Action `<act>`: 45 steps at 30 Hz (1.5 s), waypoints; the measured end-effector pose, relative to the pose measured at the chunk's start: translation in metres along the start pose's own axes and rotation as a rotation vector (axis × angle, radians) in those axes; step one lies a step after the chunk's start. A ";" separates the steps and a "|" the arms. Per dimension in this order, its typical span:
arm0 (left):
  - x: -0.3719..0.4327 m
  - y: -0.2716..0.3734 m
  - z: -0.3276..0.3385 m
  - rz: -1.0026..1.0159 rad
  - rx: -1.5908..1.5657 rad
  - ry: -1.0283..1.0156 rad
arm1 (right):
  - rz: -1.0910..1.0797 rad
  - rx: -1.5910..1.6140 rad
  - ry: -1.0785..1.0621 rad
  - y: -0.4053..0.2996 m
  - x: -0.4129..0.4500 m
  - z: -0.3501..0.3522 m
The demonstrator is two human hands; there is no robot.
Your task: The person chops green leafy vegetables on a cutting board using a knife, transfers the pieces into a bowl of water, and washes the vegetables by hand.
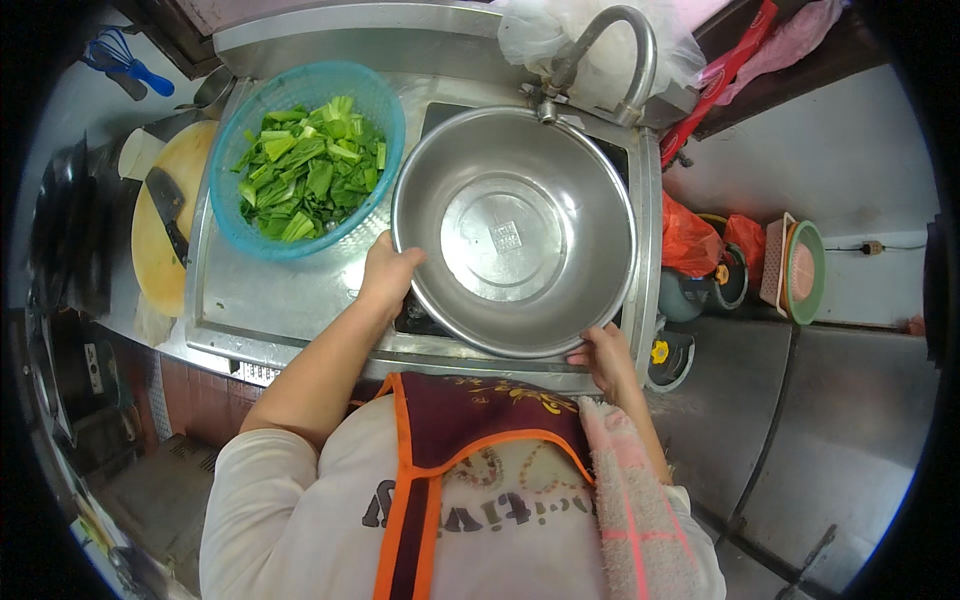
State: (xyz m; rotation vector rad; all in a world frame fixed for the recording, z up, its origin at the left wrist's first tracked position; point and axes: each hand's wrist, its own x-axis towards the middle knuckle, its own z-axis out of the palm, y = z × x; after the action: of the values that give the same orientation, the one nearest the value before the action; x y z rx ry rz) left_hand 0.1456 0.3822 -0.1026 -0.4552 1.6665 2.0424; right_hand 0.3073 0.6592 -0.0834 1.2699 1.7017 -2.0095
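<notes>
A large stainless steel basin [504, 232] with a bare inside sits over the dark sink opening, below the faucet [637, 67]. My left hand [390, 274] grips its rim on the left side, thumb over the edge. At the lower right of the rim, my right hand [606, 356] holds on with fingertips over the edge. To the basin's left, a blue plastic colander [232, 187] of cut leafy greens [311, 169] rests on the steel drainboard [255, 289].
Left of the sink unit, a cleaver [166, 199] lies on a round wooden chopping board [154, 259], beside a white cup [140, 154]. A blue whisk [131, 66] hangs upper left. Gas cylinders [682, 292], red plastic bags [686, 240] and stacked baskets [806, 274] stand right.
</notes>
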 end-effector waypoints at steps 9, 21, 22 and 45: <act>-0.022 0.037 -0.032 -0.061 1.065 -0.228 | -0.298 -1.362 0.326 -0.075 0.033 -0.006; -0.046 0.047 -0.133 -0.028 -0.369 0.027 | -0.230 0.552 -0.256 -0.183 0.172 0.089; -0.043 0.051 -0.135 0.013 -0.457 0.085 | -0.158 0.618 -0.283 -0.187 0.182 0.094; -0.054 0.078 -0.109 -0.064 -0.222 0.302 | -0.425 -0.402 -0.366 -0.174 0.059 0.105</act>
State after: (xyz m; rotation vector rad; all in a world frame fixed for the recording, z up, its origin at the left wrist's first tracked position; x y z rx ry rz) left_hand 0.1448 0.2559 -0.0327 -0.9201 1.5660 2.2059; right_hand 0.1095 0.6402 -0.0091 0.4084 2.1547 -1.8086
